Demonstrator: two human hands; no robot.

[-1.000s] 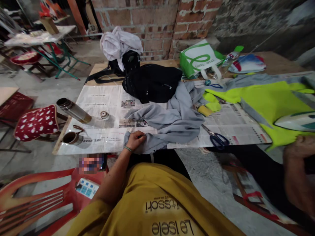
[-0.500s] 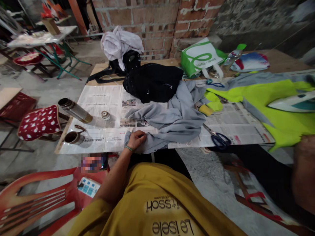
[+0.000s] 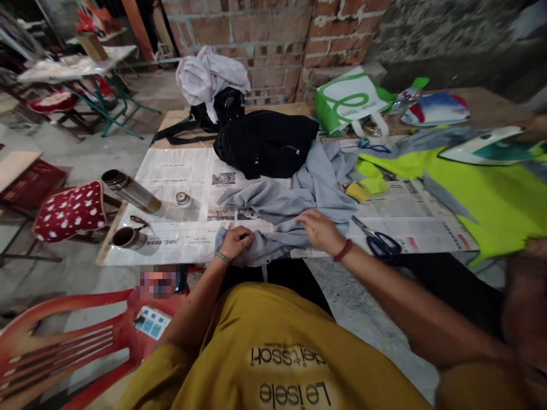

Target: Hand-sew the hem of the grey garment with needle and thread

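A crumpled grey garment [image 3: 299, 199] lies on newspaper [image 3: 179, 171] spread over a wooden table. My left hand [image 3: 235, 242] pinches the garment's near left edge at the table's front. My right hand [image 3: 320, 230], with a red band at the wrist, lies flat on the grey cloth a little to the right, fingers spread. Blue-handled scissors [image 3: 378, 242] lie just right of that hand.
A black bag [image 3: 265, 142] and white cloth [image 3: 209, 74] sit behind the garment. A steel flask [image 3: 130, 192], its cup [image 3: 126, 238] and a small cap [image 3: 183, 199] lie left. At right, a white-and-teal iron [image 3: 487, 149] rests over a neon yellow garment [image 3: 482, 193]. A red chair [image 3: 64, 341] stands near left.
My right hand has come into view and settled on the grey garment. The iron at right has shifted up and toward the back. My left hand has stayed put.
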